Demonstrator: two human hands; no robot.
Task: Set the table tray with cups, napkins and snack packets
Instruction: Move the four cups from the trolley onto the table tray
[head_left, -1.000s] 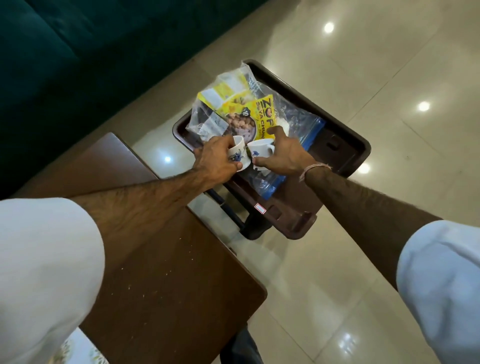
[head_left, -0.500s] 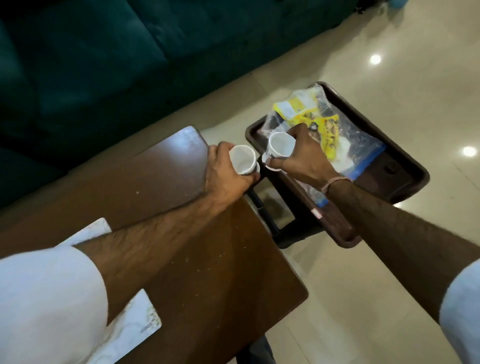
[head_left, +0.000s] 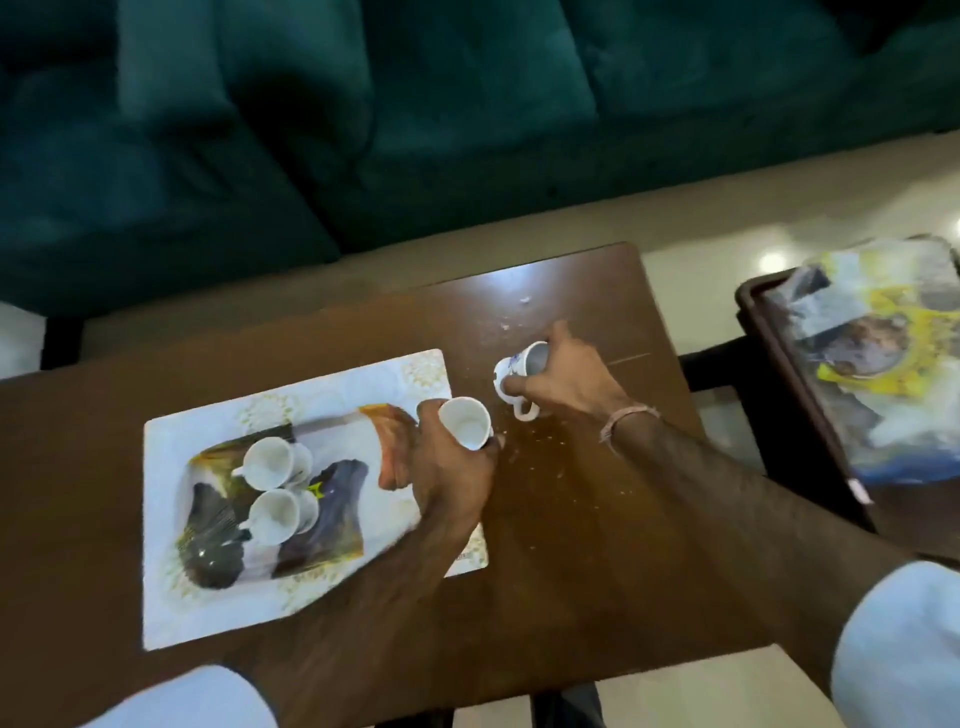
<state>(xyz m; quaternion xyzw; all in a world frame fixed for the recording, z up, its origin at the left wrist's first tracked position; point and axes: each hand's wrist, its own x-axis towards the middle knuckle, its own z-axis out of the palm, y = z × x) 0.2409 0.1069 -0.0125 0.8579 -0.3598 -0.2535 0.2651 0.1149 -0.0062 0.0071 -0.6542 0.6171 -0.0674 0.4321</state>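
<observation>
My left hand (head_left: 447, 470) grips a white cup (head_left: 466, 429), held tilted just above the right edge of a white patterned tray (head_left: 171, 597) on the brown table. My right hand (head_left: 566, 376) holds a second white cup (head_left: 522, 371) with a blue print, tipped sideways over the bare table right of the tray. Two more white cups, one (head_left: 270, 462) behind the other (head_left: 275, 514), stand on the tray among dark and orange packets (head_left: 332, 499). A clear bag of yellow snack packets (head_left: 893, 353) lies on a dark brown side tray (head_left: 779, 364) at the right.
The brown wooden table (head_left: 571, 561) has small crumbs on its right half. A dark green sofa (head_left: 415, 130) runs along the far side. Pale glossy floor (head_left: 685, 280) shows between the table and the side tray.
Both hands lifted a cup each from the dark side tray and carried them left over the brown table. The view swung left, bringing the white tray into sight.
</observation>
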